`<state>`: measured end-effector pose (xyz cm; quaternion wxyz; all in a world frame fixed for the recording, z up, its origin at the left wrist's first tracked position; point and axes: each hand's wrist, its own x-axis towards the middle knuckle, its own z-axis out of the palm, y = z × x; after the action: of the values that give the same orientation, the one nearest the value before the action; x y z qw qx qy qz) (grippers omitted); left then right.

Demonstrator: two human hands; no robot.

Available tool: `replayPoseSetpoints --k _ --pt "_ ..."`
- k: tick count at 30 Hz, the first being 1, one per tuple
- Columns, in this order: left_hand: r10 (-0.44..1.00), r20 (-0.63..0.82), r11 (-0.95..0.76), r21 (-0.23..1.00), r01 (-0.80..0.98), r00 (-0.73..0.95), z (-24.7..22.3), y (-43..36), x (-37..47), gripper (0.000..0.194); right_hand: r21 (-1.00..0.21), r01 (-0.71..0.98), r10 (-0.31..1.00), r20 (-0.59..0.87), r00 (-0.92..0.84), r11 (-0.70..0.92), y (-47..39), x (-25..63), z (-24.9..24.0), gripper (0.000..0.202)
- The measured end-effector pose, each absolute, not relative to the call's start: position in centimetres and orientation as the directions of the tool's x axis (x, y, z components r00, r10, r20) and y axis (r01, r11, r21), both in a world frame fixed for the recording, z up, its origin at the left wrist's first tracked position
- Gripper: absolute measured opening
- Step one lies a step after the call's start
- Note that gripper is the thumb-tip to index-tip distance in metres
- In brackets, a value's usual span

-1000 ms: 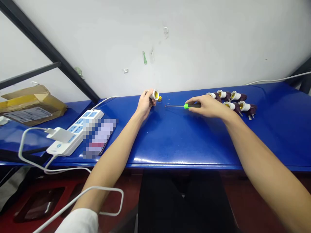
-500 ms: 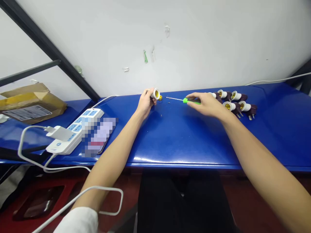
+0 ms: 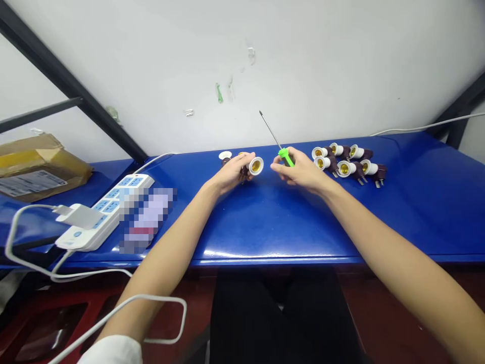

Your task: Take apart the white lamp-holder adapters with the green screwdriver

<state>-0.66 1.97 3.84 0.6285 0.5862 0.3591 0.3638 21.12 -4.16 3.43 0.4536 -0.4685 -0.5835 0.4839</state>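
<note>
My left hand (image 3: pixel 232 174) grips a lamp socket (image 3: pixel 256 166) with a white rim and a brass-coloured inside, its opening turned right. Just behind that hand, a white collar piece (image 3: pixel 225 155) with a dark part below it is partly hidden. My right hand (image 3: pixel 297 169) holds a screwdriver (image 3: pixel 285 154) by its green and black handle, the metal shaft pointing up and to the left. The screwdriver and the held socket do not touch. Right of my right hand, several white and dark brown plug-in sockets (image 3: pixel 345 168) lie in two rows.
A white power strip (image 3: pixel 127 202) with a charger (image 3: pixel 85 216) and a blurred phone (image 3: pixel 149 217) lie left on the blue table (image 3: pixel 280 227). Farther left sits an open cardboard box (image 3: pixel 45 167). A white cable (image 3: pixel 151 297) loops over my left forearm.
The screwdriver has swung from nearly level to pointing upward. My left hand has moved nearer with the socket, and the white collar piece behind it now shows. The camera view has shifted slightly.
</note>
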Motion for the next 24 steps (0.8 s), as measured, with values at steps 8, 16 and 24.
replayPoseSetpoints --k 8,16,24 --pt "0.811 -0.057 0.054 0.998 0.023 0.583 3.4 1.1 -0.3 0.046 -0.975 0.12 0.974 0.17 -0.149 0.189 -4.3 20.2 3.6 0.054" --pt "0.862 -0.03 0.07 0.996 -0.06 0.507 3.7 1.8 -0.3 0.039 -0.966 0.111 0.972 0.227 -0.056 0.232 -3.9 20.6 3.8 0.056" --pt "0.917 0.285 -0.37 0.87 0.325 0.281 2.5 3.8 -1.8 0.016 -0.971 0.167 0.979 0.186 0.082 0.171 -2.7 21.5 2.6 0.053"
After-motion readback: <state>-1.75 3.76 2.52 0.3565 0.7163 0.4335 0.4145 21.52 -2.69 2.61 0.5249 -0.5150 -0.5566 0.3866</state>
